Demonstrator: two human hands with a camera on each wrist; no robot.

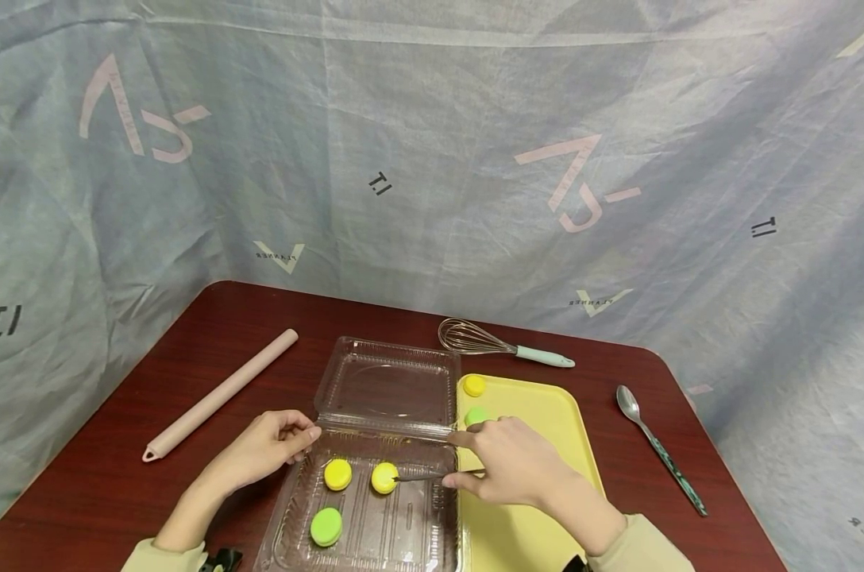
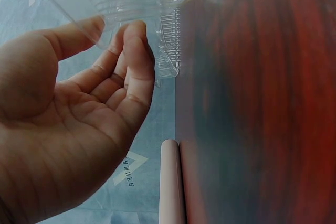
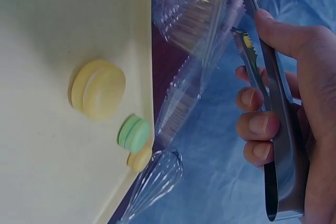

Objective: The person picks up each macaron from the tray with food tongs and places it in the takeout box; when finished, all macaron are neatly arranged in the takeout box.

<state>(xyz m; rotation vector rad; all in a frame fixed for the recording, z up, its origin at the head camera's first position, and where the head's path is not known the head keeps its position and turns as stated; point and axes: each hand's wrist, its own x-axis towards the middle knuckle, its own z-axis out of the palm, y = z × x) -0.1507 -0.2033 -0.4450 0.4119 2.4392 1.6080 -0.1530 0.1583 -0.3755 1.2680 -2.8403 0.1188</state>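
Observation:
My left hand pinches the left rim of a clear plastic container near its hinge, thumb and fingertips at the edge. Metal tongs are in my right hand, which curls round them over the container's right rim. Their toothed tips stand apart with nothing between them, close to a yellow macaron in the container. Beside it lie another yellow macaron and a green macaron. A yellow tray on the right carries a green macaron and two yellow ones, partly hidden by my right hand in the head view.
The container's lid lies folded back behind it. A pink rolling pin rests at the left, a whisk at the back, and a spoon at the right of the tray. A grey cloth hangs behind the table.

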